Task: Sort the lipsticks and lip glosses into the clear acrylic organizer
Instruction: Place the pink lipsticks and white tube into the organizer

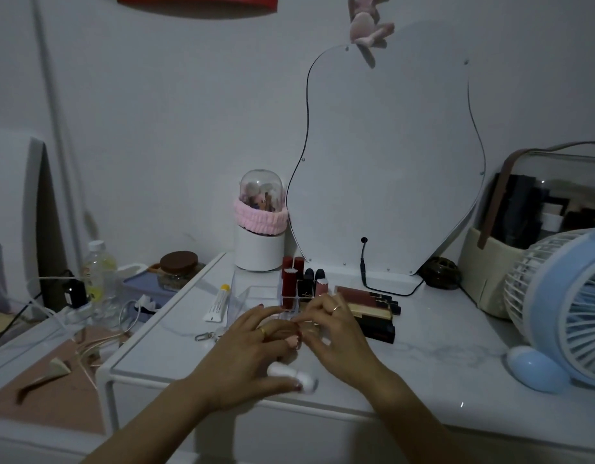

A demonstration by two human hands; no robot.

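While lipsticks (pixel 293 283) stand upright in organizer (pixel 256 293), left hand (pixel 252 349), right hand (pixel 336 333) pinch, perhaps, small item; grip unclear.

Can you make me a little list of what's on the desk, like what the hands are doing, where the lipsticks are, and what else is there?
left hand: over the desk front, a small white thing under its thumb; grip unclear
right hand: fingers bent at the organizer's front; grip unclear
organizer: clear, several lipsticks upright in it
unsorted tubes: lying flat, right of the organizer
white tube: lying left of the organizer
fan: blue, far right
mirror: against the wall
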